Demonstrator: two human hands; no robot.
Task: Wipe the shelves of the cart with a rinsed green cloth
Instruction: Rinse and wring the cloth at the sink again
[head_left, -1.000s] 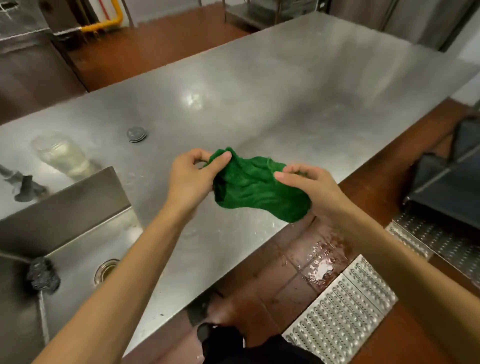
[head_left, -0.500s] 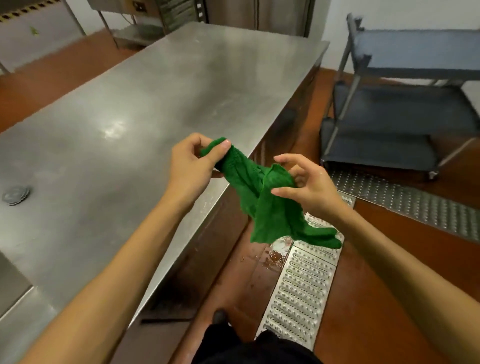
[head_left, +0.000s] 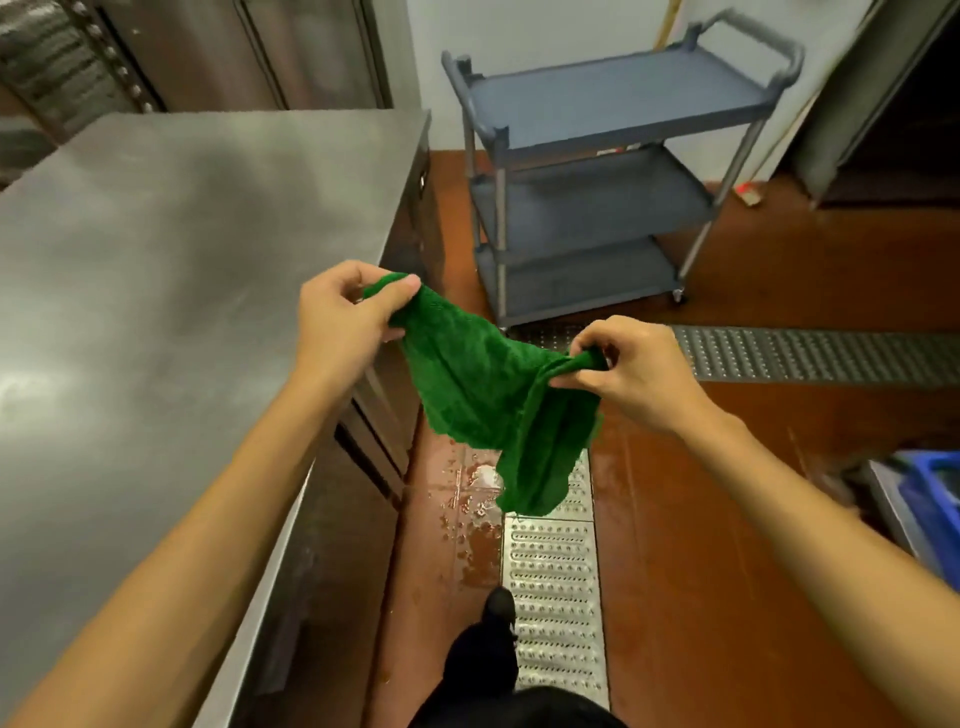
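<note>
A green cloth (head_left: 483, 395) hangs spread between my two hands, above the wet floor. My left hand (head_left: 345, 317) pinches its upper left corner between thumb and fingers. My right hand (head_left: 628, 371) pinches its bunched right edge, and the rest of the cloth droops below. A grey cart (head_left: 618, 98) with three shelves and a handle at its right end stands ahead against the wall, beyond the cloth. Nothing lies on its shelves.
A long steel counter (head_left: 156, 291) runs along my left. Metal drain grates (head_left: 550, 597) run along the red floor under me and across in front of the cart (head_left: 810, 353). A blue crate (head_left: 930, 493) sits at the right edge. A water puddle (head_left: 467, 488) lies below the cloth.
The view has swung right, from the counter and sink towards the cart, which is now in full view ahead. My hands have pulled apart and the cloth has opened out between them.
</note>
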